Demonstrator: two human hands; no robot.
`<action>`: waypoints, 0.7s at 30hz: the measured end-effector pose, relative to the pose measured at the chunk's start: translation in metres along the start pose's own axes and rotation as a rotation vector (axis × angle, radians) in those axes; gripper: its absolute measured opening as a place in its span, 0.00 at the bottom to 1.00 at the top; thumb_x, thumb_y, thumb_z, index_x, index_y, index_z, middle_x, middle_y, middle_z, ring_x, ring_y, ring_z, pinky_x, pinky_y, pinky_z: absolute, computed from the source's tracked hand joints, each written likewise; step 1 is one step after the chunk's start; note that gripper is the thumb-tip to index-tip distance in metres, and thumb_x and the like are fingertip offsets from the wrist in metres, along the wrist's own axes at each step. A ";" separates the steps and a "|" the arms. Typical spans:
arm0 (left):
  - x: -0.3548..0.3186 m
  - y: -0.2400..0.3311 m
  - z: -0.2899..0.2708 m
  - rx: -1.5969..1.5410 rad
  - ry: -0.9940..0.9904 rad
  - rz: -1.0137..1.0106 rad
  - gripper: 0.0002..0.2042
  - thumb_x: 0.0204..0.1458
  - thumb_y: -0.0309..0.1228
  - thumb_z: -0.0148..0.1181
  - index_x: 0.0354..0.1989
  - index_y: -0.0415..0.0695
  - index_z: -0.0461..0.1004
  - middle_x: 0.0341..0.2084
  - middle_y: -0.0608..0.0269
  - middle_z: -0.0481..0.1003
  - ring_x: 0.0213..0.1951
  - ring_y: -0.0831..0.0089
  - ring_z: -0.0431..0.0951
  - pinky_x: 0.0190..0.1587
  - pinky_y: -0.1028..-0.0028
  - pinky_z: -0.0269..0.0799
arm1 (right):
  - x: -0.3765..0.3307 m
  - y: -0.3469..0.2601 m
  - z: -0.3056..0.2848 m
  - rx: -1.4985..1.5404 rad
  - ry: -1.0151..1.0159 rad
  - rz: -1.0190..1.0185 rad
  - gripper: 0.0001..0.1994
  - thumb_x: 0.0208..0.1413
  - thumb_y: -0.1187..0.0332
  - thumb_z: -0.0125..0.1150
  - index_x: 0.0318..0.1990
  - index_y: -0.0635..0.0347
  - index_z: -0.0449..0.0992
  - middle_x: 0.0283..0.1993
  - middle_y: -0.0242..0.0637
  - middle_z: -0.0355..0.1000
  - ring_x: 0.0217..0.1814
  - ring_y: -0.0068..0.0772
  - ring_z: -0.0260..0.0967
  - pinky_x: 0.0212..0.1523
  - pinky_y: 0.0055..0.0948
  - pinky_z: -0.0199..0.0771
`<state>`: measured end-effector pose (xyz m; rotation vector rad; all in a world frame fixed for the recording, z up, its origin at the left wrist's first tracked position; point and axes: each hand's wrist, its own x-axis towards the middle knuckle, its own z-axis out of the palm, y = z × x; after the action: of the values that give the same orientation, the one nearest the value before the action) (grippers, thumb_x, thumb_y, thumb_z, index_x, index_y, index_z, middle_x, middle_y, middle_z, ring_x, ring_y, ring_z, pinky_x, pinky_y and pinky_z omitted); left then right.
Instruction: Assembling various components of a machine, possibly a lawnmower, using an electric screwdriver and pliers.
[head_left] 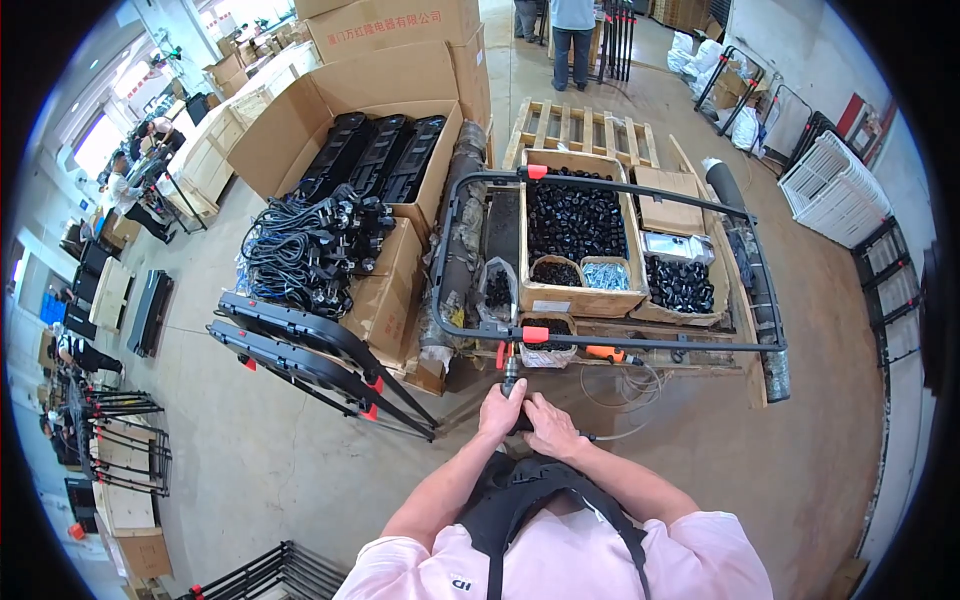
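Both my hands are closed around a dark power screwdriver (512,369), whose metal chuck points away from me. My left hand (502,410) wraps its body on the left, and my right hand (552,426) grips it from the right. The tip reaches the near bar of a black tubular frame (640,345), beside a red clip (536,334); whether it touches a screw is too small to tell. The frame lies across the boxes, with another red clip (537,172) on its far bar. A small red part (501,354) sits left of the tool tip.
Under the frame stand a wooden box (636,245) of black knobs and silver screws, and a carton of black parts (680,286). An orange-tipped tool (607,353) lies right, near a thin hose (640,398). Leftward are coiled cables (310,250) and leaning black frames (300,350).
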<state>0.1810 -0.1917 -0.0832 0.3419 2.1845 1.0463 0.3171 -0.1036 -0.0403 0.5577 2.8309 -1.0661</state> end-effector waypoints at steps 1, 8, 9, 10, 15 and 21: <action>-0.001 -0.001 0.000 -0.002 -0.001 0.000 0.36 0.59 0.65 0.59 0.49 0.37 0.78 0.44 0.38 0.83 0.51 0.44 0.83 0.54 0.53 0.76 | -0.001 -0.001 0.000 0.000 0.000 -0.001 0.29 0.48 0.67 0.72 0.57 0.63 0.69 0.56 0.51 0.66 0.62 0.60 0.70 0.59 0.53 0.74; -0.009 -0.005 0.000 0.013 0.002 -0.006 0.35 0.59 0.65 0.59 0.48 0.37 0.78 0.43 0.37 0.82 0.50 0.43 0.83 0.53 0.52 0.76 | -0.008 -0.003 0.005 0.002 0.046 -0.043 0.24 0.51 0.65 0.70 0.53 0.64 0.70 0.52 0.52 0.67 0.58 0.60 0.72 0.56 0.54 0.75; -0.009 -0.005 0.000 0.015 0.000 -0.004 0.35 0.59 0.65 0.59 0.48 0.37 0.78 0.43 0.37 0.82 0.50 0.43 0.83 0.53 0.52 0.76 | -0.009 -0.003 0.006 0.006 0.052 -0.043 0.24 0.51 0.66 0.70 0.53 0.64 0.71 0.52 0.52 0.67 0.58 0.60 0.72 0.56 0.54 0.75; -0.011 -0.007 0.000 0.004 0.008 -0.003 0.35 0.59 0.65 0.59 0.48 0.37 0.78 0.43 0.37 0.82 0.51 0.43 0.83 0.53 0.52 0.76 | -0.010 -0.002 0.008 0.008 0.052 -0.041 0.24 0.51 0.66 0.70 0.53 0.64 0.71 0.52 0.52 0.67 0.58 0.60 0.72 0.56 0.54 0.75; -0.019 -0.016 0.007 0.018 0.051 0.023 0.31 0.62 0.60 0.61 0.43 0.36 0.78 0.35 0.47 0.83 0.40 0.56 0.84 0.46 0.58 0.76 | -0.018 0.003 0.017 -0.046 -0.007 0.001 0.30 0.49 0.65 0.73 0.59 0.63 0.68 0.58 0.51 0.67 0.62 0.59 0.70 0.60 0.52 0.74; -0.035 -0.015 0.022 -0.076 0.013 0.041 0.29 0.63 0.58 0.61 0.39 0.37 0.79 0.32 0.52 0.83 0.37 0.60 0.83 0.43 0.60 0.76 | -0.038 0.004 0.009 -0.055 -0.006 0.081 0.34 0.48 0.62 0.75 0.61 0.62 0.67 0.52 0.52 0.71 0.58 0.59 0.74 0.59 0.54 0.76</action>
<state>0.2219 -0.2060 -0.0883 0.3476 2.1513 1.1540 0.3534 -0.1178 -0.0424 0.6568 2.7971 -0.9715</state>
